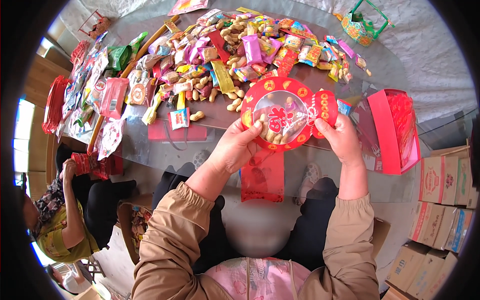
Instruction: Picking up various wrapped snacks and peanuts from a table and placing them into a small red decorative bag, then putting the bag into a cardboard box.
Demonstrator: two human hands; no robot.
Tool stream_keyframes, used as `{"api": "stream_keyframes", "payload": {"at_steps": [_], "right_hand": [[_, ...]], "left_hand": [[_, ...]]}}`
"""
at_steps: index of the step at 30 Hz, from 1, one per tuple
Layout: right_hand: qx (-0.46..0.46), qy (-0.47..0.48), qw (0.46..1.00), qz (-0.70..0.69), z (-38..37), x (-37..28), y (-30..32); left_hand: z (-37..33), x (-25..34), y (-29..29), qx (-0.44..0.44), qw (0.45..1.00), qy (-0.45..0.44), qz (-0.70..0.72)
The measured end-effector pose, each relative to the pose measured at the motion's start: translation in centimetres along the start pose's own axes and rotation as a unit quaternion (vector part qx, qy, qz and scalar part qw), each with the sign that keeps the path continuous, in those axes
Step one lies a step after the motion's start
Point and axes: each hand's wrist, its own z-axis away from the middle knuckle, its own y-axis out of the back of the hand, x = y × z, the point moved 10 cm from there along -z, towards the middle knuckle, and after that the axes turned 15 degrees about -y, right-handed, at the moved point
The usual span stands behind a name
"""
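Over the near edge of the table I hold up a round red gift pouch (pixel 283 119) with gold coin shapes on its border. Through its clear window show peanuts and some wrapped sweets. My left hand (pixel 235 146) pinches the lower left rim between thumb and fingers. On the other side my right hand (pixel 342 139) grips the narrow red and gold tab at the pouch's right end. Just beyond the pouch lies a big heap of wrapped sweets and peanuts (pixel 235 55). Below it hangs or lies a flat red packet (pixel 262 176), partly hidden.
A red open box (pixel 387 132) with red packaging stands at the table's right. A wooden stick (pixel 131 67) separates packets at left from the heap. Small baskets (pixel 361 29) stand at the far edge. Cardboard boxes (pixel 434 180) are stacked right. Another person (pixel 75 215) sits at left, handling something red.
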Motion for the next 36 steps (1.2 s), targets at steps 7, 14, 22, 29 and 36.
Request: {"api": "stream_keyframes", "payload": {"at_steps": [7,14,22,29,36], "right_hand": [[-0.040,0.108,0.982,0.152,1.8,-2.8,-1.1],[-0.132,-0.030,0.991,0.019,2.5,-1.1,-2.6],[-0.140,-0.015,0.989,-0.033,2.7,-1.1,-3.1],[-0.052,0.029,0.986,0.156,2.7,-0.7,-3.0],[-0.087,0.016,0.994,0.057,2.5,-0.7,-3.8]], "left_hand": [[-0.2,-0.1,0.2,0.015,0.999,-0.021,-0.022],[0.1,0.2,-0.1,0.023,0.996,-0.050,-0.070],[0.1,0.8,-1.5,0.012,0.994,-0.057,-0.091],[0.6,0.6,-0.9,0.039,0.992,-0.056,-0.102],[0.3,0.8,-1.9,0.037,0.989,-0.074,-0.124]]}}
